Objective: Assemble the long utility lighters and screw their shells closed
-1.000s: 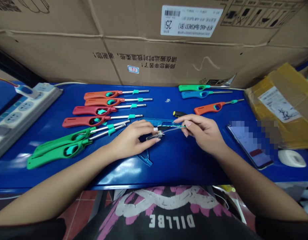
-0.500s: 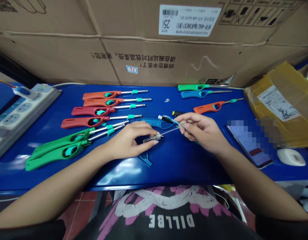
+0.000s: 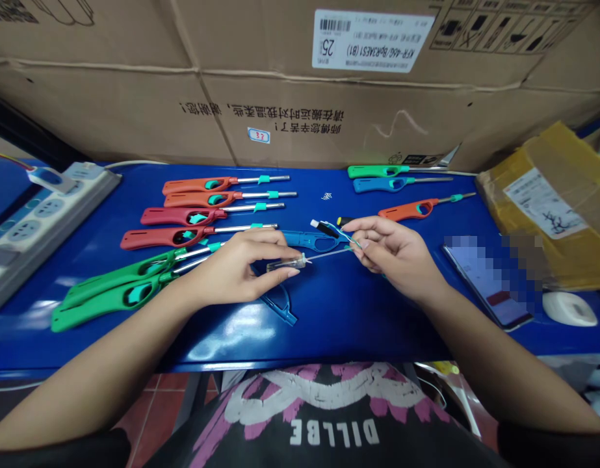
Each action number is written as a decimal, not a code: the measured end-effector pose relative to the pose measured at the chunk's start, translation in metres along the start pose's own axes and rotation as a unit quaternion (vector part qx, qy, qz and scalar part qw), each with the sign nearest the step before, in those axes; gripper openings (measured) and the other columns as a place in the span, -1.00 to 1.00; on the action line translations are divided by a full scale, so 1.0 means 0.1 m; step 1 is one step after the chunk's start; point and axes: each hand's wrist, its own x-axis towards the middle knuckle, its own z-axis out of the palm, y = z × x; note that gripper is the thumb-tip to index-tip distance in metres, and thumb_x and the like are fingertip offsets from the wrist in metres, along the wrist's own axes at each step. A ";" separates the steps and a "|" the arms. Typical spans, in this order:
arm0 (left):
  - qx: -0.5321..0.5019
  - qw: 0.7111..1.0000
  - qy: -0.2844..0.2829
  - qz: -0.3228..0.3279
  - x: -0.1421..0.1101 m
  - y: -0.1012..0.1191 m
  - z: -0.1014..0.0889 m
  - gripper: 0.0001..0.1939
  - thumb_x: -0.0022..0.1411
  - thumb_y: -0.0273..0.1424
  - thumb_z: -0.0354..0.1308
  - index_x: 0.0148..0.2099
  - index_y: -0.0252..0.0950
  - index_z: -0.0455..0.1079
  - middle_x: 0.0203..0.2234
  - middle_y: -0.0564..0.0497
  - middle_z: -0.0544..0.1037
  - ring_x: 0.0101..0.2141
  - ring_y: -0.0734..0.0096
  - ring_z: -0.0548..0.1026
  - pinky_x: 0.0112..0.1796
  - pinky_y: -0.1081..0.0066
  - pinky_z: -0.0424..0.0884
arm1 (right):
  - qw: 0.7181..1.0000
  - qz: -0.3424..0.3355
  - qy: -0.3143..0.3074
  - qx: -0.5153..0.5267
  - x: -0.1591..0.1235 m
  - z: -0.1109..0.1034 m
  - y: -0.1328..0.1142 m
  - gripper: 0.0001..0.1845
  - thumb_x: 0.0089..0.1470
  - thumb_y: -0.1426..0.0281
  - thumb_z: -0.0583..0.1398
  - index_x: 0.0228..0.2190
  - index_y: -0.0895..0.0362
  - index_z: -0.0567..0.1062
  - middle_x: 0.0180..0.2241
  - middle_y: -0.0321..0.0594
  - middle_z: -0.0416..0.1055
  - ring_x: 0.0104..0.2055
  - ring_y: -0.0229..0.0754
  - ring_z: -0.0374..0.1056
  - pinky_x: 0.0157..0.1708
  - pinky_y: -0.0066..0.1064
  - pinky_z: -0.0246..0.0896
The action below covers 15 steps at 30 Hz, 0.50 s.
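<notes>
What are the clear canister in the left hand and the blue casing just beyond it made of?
Clear canister: probably plastic, glossy, since it's see-through; glass isn't ruled out. Blue casing: likely moulded plastic, smooth, judging by its even colour and shaped loop.

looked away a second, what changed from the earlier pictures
The left hand has moved left with the clear cylinder in it. The black, white-tipped piece has swung forward, away from that hand. No new grasp shows. The right hand still holds the wires; the lighters and phone stayed put.
</notes>
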 end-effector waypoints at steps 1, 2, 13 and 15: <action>0.000 1.000 -0.004 -0.001 0.00 0.00 -0.01 -0.79 0.35 -0.40 0.22 0.00 -0.32 0.56 -0.32 -0.01 0.56 -0.32 0.43 0.51 -0.26 0.41 0.42 | 1.000 0.000 0.002 -0.002 0.00 0.00 0.00 -0.78 0.28 0.47 0.18 -0.06 0.13 0.52 -0.43 -0.36 0.33 -0.56 -0.45 0.08 -0.61 -0.50 -0.09; 0.001 1.000 -0.006 -0.001 0.00 0.00 -0.02 -0.79 0.35 -0.41 0.22 0.00 -0.32 0.56 -0.32 -0.01 0.56 -0.32 0.43 0.51 -0.26 0.42 0.41 | 1.000 0.001 0.004 -0.004 0.00 0.00 0.00 -0.78 0.27 0.47 0.18 -0.06 0.13 0.52 -0.43 -0.37 0.33 -0.56 -0.45 0.09 -0.61 -0.50 -0.09; 0.010 0.999 -0.045 -0.013 -0.02 -0.01 -0.13 -0.77 0.37 -0.38 0.19 0.03 -0.28 0.55 -0.33 0.01 0.56 -0.32 0.43 0.49 -0.26 0.41 0.42 | 0.999 0.004 -0.009 -0.041 0.00 0.04 -0.03 -0.74 0.25 0.51 0.16 -0.04 0.17 0.48 -0.42 -0.35 0.34 -0.53 -0.43 0.14 -0.59 -0.49 -0.04; 0.020 0.998 -0.052 -0.018 -0.04 -0.03 -0.16 -0.77 0.37 -0.37 0.19 0.03 -0.26 0.56 -0.32 0.00 0.57 -0.31 0.42 0.50 -0.26 0.41 0.43 | 0.999 -0.001 0.000 -0.040 0.01 0.01 -0.03 -0.73 0.23 0.52 0.16 -0.04 0.16 0.49 -0.42 -0.35 0.34 -0.53 -0.43 0.13 -0.59 -0.49 -0.05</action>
